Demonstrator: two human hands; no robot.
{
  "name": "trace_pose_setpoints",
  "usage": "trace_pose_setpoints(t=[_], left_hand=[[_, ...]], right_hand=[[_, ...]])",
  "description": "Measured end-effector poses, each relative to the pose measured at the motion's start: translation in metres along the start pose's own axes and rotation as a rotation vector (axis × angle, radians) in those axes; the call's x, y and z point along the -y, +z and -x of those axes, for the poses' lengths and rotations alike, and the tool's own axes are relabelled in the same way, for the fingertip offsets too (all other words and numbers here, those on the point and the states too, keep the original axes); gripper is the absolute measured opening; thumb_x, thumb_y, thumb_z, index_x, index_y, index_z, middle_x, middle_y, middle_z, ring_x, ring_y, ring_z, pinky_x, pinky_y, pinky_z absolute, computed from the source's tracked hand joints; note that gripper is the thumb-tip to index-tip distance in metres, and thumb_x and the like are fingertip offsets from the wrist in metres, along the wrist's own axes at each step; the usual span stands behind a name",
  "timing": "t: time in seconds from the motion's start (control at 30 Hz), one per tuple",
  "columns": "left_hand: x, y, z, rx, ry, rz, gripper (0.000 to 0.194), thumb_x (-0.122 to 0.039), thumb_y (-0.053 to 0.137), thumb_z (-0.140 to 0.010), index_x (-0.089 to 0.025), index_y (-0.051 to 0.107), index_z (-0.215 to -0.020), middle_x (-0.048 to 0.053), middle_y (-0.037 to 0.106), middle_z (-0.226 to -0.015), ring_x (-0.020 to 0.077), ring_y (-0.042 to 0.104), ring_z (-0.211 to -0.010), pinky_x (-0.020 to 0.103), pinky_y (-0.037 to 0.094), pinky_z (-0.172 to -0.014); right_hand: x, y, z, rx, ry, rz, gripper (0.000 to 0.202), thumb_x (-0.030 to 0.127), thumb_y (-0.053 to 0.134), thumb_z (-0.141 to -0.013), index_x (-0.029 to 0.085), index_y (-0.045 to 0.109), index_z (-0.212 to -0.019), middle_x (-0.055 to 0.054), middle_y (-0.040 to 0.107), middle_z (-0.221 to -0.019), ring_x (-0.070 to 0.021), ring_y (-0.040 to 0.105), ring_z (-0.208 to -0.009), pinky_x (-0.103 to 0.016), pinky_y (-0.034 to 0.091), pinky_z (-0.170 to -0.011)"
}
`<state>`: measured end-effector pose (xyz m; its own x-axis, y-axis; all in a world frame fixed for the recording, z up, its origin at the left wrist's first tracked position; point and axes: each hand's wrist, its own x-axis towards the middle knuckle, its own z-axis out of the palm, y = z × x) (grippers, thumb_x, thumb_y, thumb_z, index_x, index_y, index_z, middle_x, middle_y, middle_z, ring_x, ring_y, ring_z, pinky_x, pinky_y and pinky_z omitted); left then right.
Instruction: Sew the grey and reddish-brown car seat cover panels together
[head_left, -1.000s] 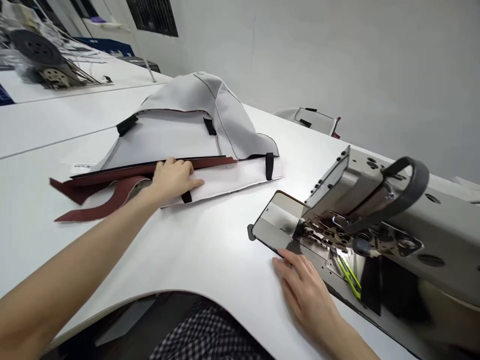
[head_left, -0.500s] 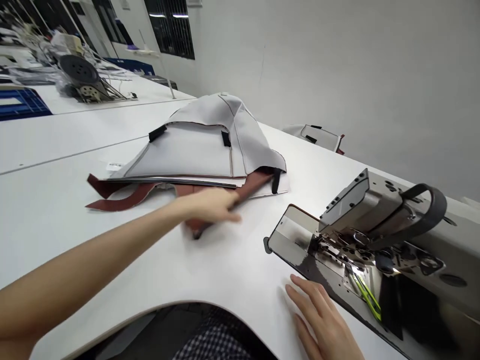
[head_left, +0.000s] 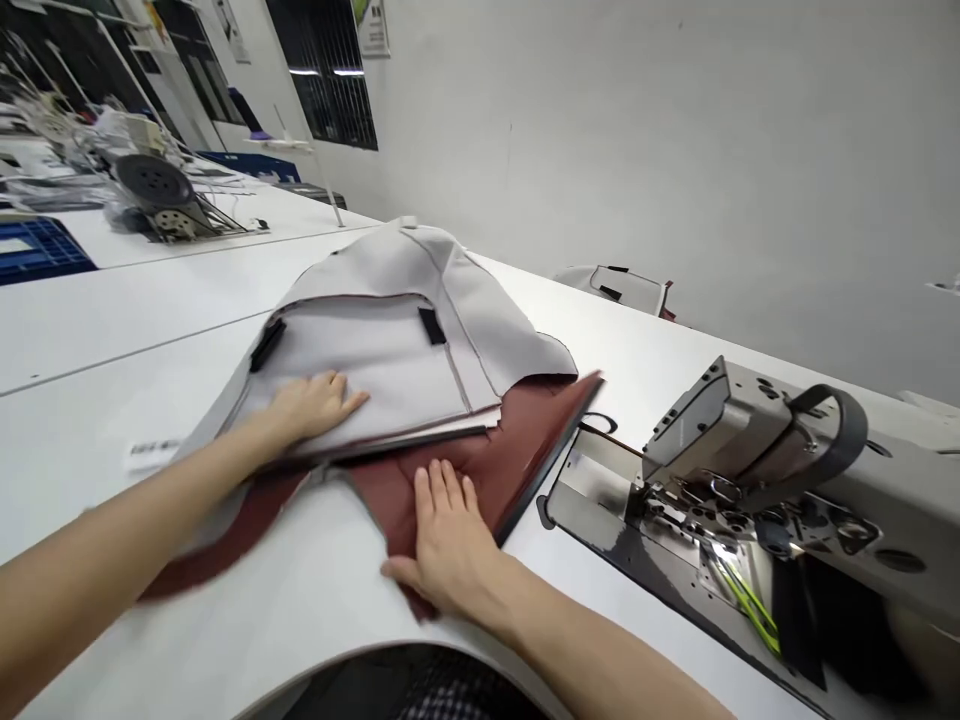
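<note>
A sewn cover piece of pale grey fabric [head_left: 375, 350] lies on the white table, with a reddish-brown panel [head_left: 517, 430] spread out along its near side. My left hand [head_left: 313, 405] rests flat on the grey fabric, fingers stretched. On the brown panel lies my right hand [head_left: 454, 545], palm down with the fingers extended. Black strips [head_left: 432, 326] are attached to the grey side, and a dark edge runs along the brown panel's right border. At the left, a white label [head_left: 152, 453] sticks out from the cover.
To the right stands an industrial sewing machine [head_left: 750, 450]. Yellow-green thread snips [head_left: 754, 610] lie on its bed. Another grey piece [head_left: 630, 288] is at the table's far edge by the wall. Blue crates [head_left: 45, 250] and a further machine [head_left: 157, 195] are back left.
My left hand has gone from the brown part to the grey fabric. My right hand has moved from beside the machine onto the brown panel, which is now spread wider and nearer.
</note>
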<state>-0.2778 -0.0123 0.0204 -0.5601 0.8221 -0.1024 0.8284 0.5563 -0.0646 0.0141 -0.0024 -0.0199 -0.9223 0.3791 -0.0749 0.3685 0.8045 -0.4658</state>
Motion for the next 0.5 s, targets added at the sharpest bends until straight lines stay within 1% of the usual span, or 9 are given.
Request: trace_pose_setpoints(t=[0.1,0.17,0.2,0.27,0.3,0.33,0.4,0.47,0.5], left_hand=[[0.021,0.017,0.061,0.034,-0.009,-0.118,0.068,-0.061,0.03,-0.093,-0.005,0.063,-0.111,0.027,0.064,-0.111,0.045,0.065,-0.091,0.057,0.049,-0.078],[0.018,0.021,0.104,-0.085,0.067,-0.187,0.064,-0.057,0.027,-0.096,-0.007,0.062,-0.116,0.026,0.063,-0.113,0.0405,0.066,-0.09,0.051,0.05,-0.075],[0.01,0.022,0.124,-0.193,0.184,-0.193,0.059,-0.053,0.028,-0.098,-0.009,0.06,-0.122,0.024,0.062,-0.119,0.0383,0.065,-0.096,0.05,0.05,-0.078],[-0.019,0.021,0.16,-0.381,0.601,-0.119,0.044,-0.041,0.032,-0.101,-0.019,0.057,-0.129,0.014,0.06,-0.131,0.0317,0.059,-0.116,0.047,0.046,-0.096],[-0.039,0.021,0.175,-0.414,0.864,-0.053,0.037,-0.036,0.035,-0.101,-0.025,0.058,-0.128,0.008,0.062,-0.131,0.0277,0.055,-0.121,0.046,0.041,-0.104],[-0.06,0.022,0.188,-0.37,1.11,0.015,0.034,-0.034,0.036,-0.1,-0.027,0.061,-0.122,0.006,0.065,-0.124,0.0247,0.055,-0.12,0.045,0.037,-0.109],[-0.098,0.024,0.207,-0.253,1.408,0.187,0.035,-0.039,0.036,-0.099,-0.022,0.064,-0.089,0.007,0.067,-0.089,0.022,0.059,-0.091,0.042,0.044,-0.095],[-0.12,0.023,0.214,-0.185,1.554,0.308,0.046,-0.044,0.031,-0.098,-0.021,0.051,-0.064,0.006,0.055,-0.064,0.0196,0.049,-0.064,0.039,0.044,-0.068],[-0.124,0.018,0.212,-0.171,1.563,0.343,0.048,-0.045,0.029,-0.098,-0.021,0.045,-0.06,0.005,0.05,-0.058,0.0187,0.043,-0.058,0.038,0.04,-0.059]], right_hand=[[-0.034,-0.011,0.036,0.054,-0.098,-0.008,0.082,0.046,0.053,-0.093,0.004,0.022,-0.157,-0.018,0.018,-0.163,-0.0299,0.017,-0.152,-0.05,0.016,-0.125],[-0.054,-0.024,0.056,0.079,-0.075,0.058,0.078,0.038,0.054,-0.091,0.004,0.027,-0.156,-0.017,0.02,-0.163,-0.0301,0.019,-0.152,-0.051,0.017,-0.124],[-0.061,-0.03,0.062,0.084,-0.031,0.113,0.077,0.034,0.054,-0.09,0.004,0.028,-0.155,-0.019,0.019,-0.163,-0.0325,0.019,-0.152,-0.054,0.018,-0.123],[-0.067,-0.037,0.067,0.074,0.066,0.212,0.072,0.023,0.05,-0.088,0.0,0.03,-0.154,-0.023,0.018,-0.162,-0.0378,0.016,-0.151,-0.06,0.017,-0.121],[-0.067,-0.037,0.067,0.065,0.097,0.243,0.072,0.016,0.049,-0.087,-0.002,0.029,-0.153,-0.024,0.017,-0.161,-0.0388,0.014,-0.151,-0.06,0.016,-0.122],[-0.065,-0.036,0.067,0.049,0.104,0.256,0.072,0.011,0.047,-0.085,-0.004,0.028,-0.153,-0.025,0.016,-0.161,-0.0384,0.012,-0.152,-0.059,0.015,-0.122],[-0.056,-0.031,0.068,-0.002,0.054,0.222,0.075,0.006,0.048,-0.082,-0.006,0.026,-0.153,-0.025,0.016,-0.162,-0.0353,0.011,-0.153,-0.053,0.015,-0.124],[-0.046,-0.024,0.069,-0.054,0.02,0.144,0.077,0.01,0.051,-0.082,-0.003,0.026,-0.154,-0.023,0.018,-0.162,-0.035,0.015,-0.152,-0.052,0.019,-0.124],[-0.042,-0.02,0.067,-0.075,0.026,0.102,0.078,0.014,0.054,-0.083,-0.002,0.026,-0.154,-0.023,0.019,-0.162,-0.0368,0.016,-0.151,-0.055,0.021,-0.123]])
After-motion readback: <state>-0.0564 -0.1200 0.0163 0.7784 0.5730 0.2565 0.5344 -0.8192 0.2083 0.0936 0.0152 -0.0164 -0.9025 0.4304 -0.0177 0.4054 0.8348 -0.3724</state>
